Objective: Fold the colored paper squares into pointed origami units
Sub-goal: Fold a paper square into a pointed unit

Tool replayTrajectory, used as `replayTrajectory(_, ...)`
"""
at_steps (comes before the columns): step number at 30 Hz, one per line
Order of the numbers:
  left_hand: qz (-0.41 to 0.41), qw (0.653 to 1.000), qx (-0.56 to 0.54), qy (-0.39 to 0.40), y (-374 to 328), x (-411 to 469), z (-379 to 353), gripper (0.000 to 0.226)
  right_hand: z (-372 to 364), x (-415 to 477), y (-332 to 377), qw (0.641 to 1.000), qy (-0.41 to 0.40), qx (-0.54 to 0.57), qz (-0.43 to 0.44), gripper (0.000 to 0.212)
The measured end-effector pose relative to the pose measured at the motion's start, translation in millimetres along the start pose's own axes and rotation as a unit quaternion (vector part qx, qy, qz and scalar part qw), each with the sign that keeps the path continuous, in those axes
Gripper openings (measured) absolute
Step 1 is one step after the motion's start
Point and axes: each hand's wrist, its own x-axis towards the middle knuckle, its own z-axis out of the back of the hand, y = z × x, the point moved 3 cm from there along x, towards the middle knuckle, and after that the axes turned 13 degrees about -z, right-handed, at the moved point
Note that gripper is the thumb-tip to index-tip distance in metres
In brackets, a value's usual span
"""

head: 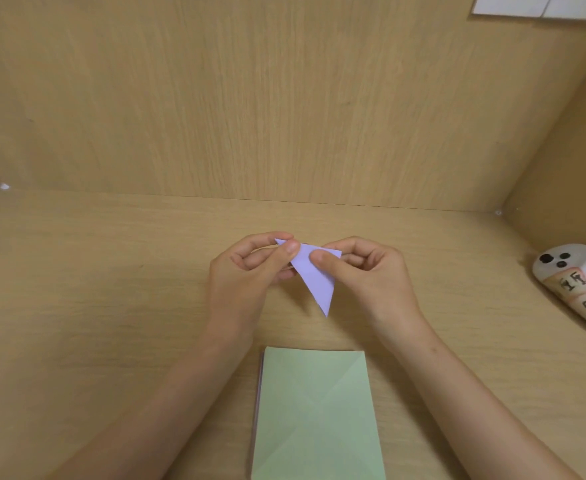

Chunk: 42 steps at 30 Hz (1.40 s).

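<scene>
Pointing toward 6 o'clock, a purple paper triangle (314,277) is pinched at its upper edge by the curled fingers (262,241) of the left hand (246,275) and right hand (366,275). A green paper stack (315,420) is laid on the table (111,289), at 6 o'clock from it.

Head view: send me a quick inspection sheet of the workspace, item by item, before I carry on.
Surface: light wooden desk, flat.
Job's things: purple paper folded to a triangle, point towards the person; green sheet, creased, lies flat nearer the person.
Clutter: white object with black dots and handwritten labels, at right.
Hands: left hand and right hand pinch the purple paper's upper corners.
Cables: nothing seen.
Surroundings: wooden back panel; white card upper right.
</scene>
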Motion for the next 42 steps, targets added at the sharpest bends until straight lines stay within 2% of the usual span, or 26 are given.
replayTrajectory(4,0.005,1.0,-0.01,-0.023,0.8,0.2,2.1,0.005,-1.5,-2.1,0.3,0.998,0.052,0.023,-0.025,0.002)
replayTrajectory(6,0.004,0.999,-0.013,-0.034,1.0,0.7,2.7,0.005,-2.6,-2.8,-1.1,0.995,0.079,0.037,-0.045,0.009)
replayTrajectory(10,0.003,0.999,-0.022,-0.042,0.5,-0.5,1.2,0.004,-1.4,-3.0,-1.6,0.995,0.066,0.053,-0.05,0.017)
replayTrajectory(15,0.004,0.999,-0.031,-0.04,2.2,0.1,1.8,0.004,-1.4,-3.5,0.0,0.996,0.063,0.032,-0.058,0.01)
replayTrajectory(19,0.018,1.0,-0.014,0.013,4.0,3.5,2.1,0.003,2.3,-4.1,4.1,0.998,0.052,0.003,-0.045,0.025)
replayTrajectory(22,-0.029,0.994,0.066,0.078,-0.9,6.6,2.4,0.009,4.8,-4.7,6.7,0.998,0.04,-0.023,-0.043,0.021)
replayTrajectory(24,-0.074,0.979,0.144,0.126,-3.9,7.5,1.5,0.013,4.9,-6.1,8.1,0.997,0.041,-0.046,-0.037,0.026)
replayTrajectory(26,-0.098,0.967,0.189,0.143,-3.1,7.2,1.4,0.007,3.8,-6.8,8.0,0.996,0.052,-0.062,-0.034,0.029)
replayTrajectory(30,-0.092,0.974,0.167,0.121,2.3,7.1,1.9,0.004,2.0,-4.0,4.1,0.997,0.059,-0.037,-0.033,0.012)
replayTrajectory(35,-0.077,0.983,0.137,0.095,5.5,6.4,1.1,0.005,9.6,0.9,5.3,0.998,0.052,0.025,-0.003,0.014)
replayTrajectory(42,-0.096,0.984,0.133,0.069,5.1,1.7,-1.0,0.006,5.4,0.5,2.7,0.999,0.038,0.011,-0.015,0.009)
